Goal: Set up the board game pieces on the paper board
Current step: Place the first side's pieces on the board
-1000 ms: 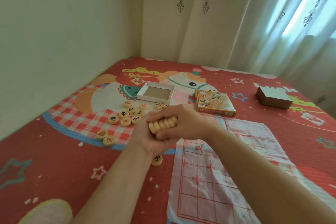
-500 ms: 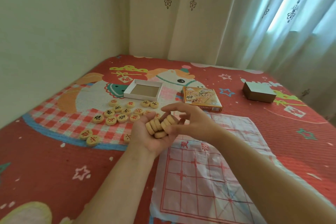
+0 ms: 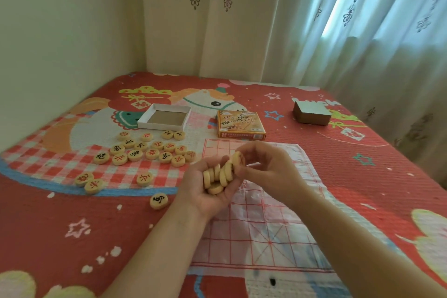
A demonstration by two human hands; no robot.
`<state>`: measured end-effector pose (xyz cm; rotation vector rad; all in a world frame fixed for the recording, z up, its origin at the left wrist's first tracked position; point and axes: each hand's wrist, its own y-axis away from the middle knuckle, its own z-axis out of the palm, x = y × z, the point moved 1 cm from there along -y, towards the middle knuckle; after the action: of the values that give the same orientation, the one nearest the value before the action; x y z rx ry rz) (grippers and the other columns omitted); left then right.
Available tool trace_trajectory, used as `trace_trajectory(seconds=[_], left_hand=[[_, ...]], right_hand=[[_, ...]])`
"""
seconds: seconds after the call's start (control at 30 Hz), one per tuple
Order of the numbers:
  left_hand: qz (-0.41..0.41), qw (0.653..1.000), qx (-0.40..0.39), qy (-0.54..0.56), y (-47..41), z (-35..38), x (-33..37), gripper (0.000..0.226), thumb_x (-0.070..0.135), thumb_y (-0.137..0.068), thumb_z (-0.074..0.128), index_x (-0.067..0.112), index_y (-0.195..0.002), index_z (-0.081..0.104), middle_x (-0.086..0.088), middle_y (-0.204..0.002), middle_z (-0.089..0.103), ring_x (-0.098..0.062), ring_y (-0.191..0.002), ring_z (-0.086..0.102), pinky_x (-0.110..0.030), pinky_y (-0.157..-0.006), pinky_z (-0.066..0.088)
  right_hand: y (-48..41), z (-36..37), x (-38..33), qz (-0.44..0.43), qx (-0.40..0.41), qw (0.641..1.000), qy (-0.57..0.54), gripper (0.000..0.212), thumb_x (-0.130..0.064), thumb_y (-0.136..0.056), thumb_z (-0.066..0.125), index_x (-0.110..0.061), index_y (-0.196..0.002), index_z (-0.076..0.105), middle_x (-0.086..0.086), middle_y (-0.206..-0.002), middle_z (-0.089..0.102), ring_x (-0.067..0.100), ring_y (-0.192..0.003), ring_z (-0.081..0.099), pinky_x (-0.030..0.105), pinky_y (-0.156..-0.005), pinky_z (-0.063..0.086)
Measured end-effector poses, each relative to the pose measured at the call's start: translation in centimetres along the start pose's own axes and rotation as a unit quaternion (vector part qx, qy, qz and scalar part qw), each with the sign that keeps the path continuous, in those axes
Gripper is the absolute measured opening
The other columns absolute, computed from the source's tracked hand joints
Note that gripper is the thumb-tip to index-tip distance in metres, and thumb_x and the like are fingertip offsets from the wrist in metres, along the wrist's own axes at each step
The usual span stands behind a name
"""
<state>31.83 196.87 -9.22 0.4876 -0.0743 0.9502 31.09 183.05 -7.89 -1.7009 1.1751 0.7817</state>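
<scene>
Pale wooden discs (image 3: 217, 176) stand stacked on edge in the left grip (image 3: 205, 193), fingers curled round them, over the paper board's (image 3: 266, 232) left edge. Right grip (image 3: 268, 167) pinches the far disc (image 3: 238, 159) of the stack. Loose discs (image 3: 145, 150) lie on the bed (image 3: 48, 225), left. Farther: white tray (image 3: 145, 123), bare cardboard floor showing; orange box (image 3: 240, 124), contents hidden; brown box (image 3: 312, 113), far right.

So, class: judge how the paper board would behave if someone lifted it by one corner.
Probably floppy: the paper board looks thin and creased, following the bedspread. Likely light, so a push may slide or bunch it.
</scene>
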Motion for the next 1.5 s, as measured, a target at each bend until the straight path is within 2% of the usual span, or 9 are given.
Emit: trace_trajectory(seconds=[0.13, 0.37, 0.6, 0.77, 0.87, 1.1, 1.27, 1.4, 1.5], left_hand=[[-0.003, 0.998, 0.015, -0.063, -0.3, -0.1, -0.7, 0.01, 0.006, -0.077, 0.054, 0.0, -0.078, 0.062, -0.022, -0.084, 0.06, -0.035, -0.074, 0.062, -0.035, -0.04, 0.054], [-0.029, 0.997, -0.002, -0.074, -0.7, -0.1, -1.2, 0.017, 0.01, -0.068, 0.056, 0.004, -0.081, 0.063, -0.018, -0.086, 0.059, -0.028, -0.058, 0.064, -0.028, -0.038, 0.053], [-0.012, 0.997, 0.0, -0.08, -0.7, -0.3, -1.2, 0.016, 0.005, -0.067, 0.057, 0.009, -0.082, 0.061, -0.016, -0.085, 0.056, -0.022, -0.052, 0.062, -0.023, -0.037, 0.051], [0.009, 0.997, 0.007, -0.073, -1.0, 0.1, -0.9, 0.019, 0.002, -0.066, 0.055, 0.012, -0.082, 0.059, -0.014, -0.083, 0.054, -0.019, -0.053, 0.059, -0.02, -0.037, 0.049], [0.029, 0.995, 0.026, -0.089, -1.9, 0.8, -0.2, 0.014, 0.001, -0.078, 0.052, 0.012, -0.083, 0.057, -0.012, -0.08, 0.052, -0.018, -0.063, 0.054, -0.018, -0.036, 0.048], [0.076, 0.99, 0.031, -0.113, -4.6, 2.7, 1.1, 0.016, 0.002, -0.089, 0.044, 0.012, -0.087, 0.056, -0.012, -0.079, 0.051, -0.017, -0.06, 0.052, -0.016, -0.037, 0.047], [0.105, 0.98, 0.032, -0.167, -5.2, 1.9, 0.3, 0.022, -0.003, -0.088, 0.041, 0.011, -0.086, 0.057, -0.018, -0.087, 0.051, -0.021, -0.062, 0.051, -0.017, -0.037, 0.047], [0.125, 0.975, 0.04, -0.178, -5.2, 1.6, -0.5, 0.024, -0.003, -0.088, 0.041, 0.012, -0.085, 0.059, -0.017, -0.1, 0.048, -0.022, -0.069, 0.05, -0.017, -0.037, 0.046], [0.137, 0.97, 0.043, -0.195, -4.9, 1.4, -1.2, 0.026, -0.005, -0.086, 0.042, 0.014, -0.083, 0.061, -0.017, -0.099, 0.051, -0.021, -0.068, 0.051, -0.018, -0.037, 0.046]], right_hand=[[1.2, -1.5, 0.0, -0.027, 0.067, 0.994, 0.085, 0.025, -0.008, -0.071, 0.075, -0.02, -0.091, 0.065, -0.007, -0.081, 0.066, 0.007, -0.075, 0.063, 0.033, -0.071, 0.057], [1.5, -2.2, 1.0, -0.014, 0.071, 0.995, 0.063, 0.032, -0.009, -0.07, 0.077, -0.026, -0.093, 0.064, -0.001, -0.084, 0.068, 0.014, -0.076, 0.065, 0.029, -0.071, 0.057], [1.8, -2.3, 1.1, 0.086, 0.04, 0.991, -0.094, 0.033, 0.001, -0.074, 0.071, -0.025, -0.094, 0.066, -0.005, -0.079, 0.065, 0.008, -0.075, 0.062, 0.021, -0.069, 0.054], [1.3, -3.2, 1.9, 0.243, 0.061, 0.936, -0.247, 0.029, 0.007, -0.082, 0.058, -0.014, -0.101, 0.065, 0.004, -0.08, 0.063, 0.016, -0.068, 0.059, 0.027, -0.06, 0.052], [0.5, -4.3, 2.3, 0.266, 0.076, 0.911, -0.305, 0.02, 0.003, -0.089, 0.05, -0.008, -0.102, 0.062, 0.006, -0.072, 0.06, 0.015, -0.064, 0.057, 0.025, -0.055, 0.051], [-6.0, -6.7, 4.3, 0.29, 0.204, 0.932, -0.073, 0.015, -0.003, -0.077, 0.072, -0.001, -0.088, 0.062, 0.011, -0.073, 0.065, 0.014, -0.056, 0.061, 0.022, -0.05, 0.056], [-9.2, -5.7, 7.0, 0.303, 0.16, 0.939, 0.035, 0.01, -0.006, -0.073, 0.075, -0.01, -0.071, 0.066, 0.007, -0.069, 0.068, 0.013, -0.052, 0.058, 0.024, -0.049, 0.052], [-10.1, -5.4, 8.3, 0.289, 0.169, 0.933, 0.131, 0.006, -0.015, -0.073, 0.075, -0.018, -0.072, 0.07, 0.0, -0.08, 0.066, 0.014, -0.076, 0.058, 0.027, -0.065, 0.047], [-10.1, -5.4, 8.6, 0.277, 0.177, 0.931, 0.157, 0.005, -0.016, -0.072, 0.075, -0.018, -0.073, 0.07, 0.002, -0.087, 0.065, 0.016, -0.082, 0.058, 0.026, -0.067, 0.044]])
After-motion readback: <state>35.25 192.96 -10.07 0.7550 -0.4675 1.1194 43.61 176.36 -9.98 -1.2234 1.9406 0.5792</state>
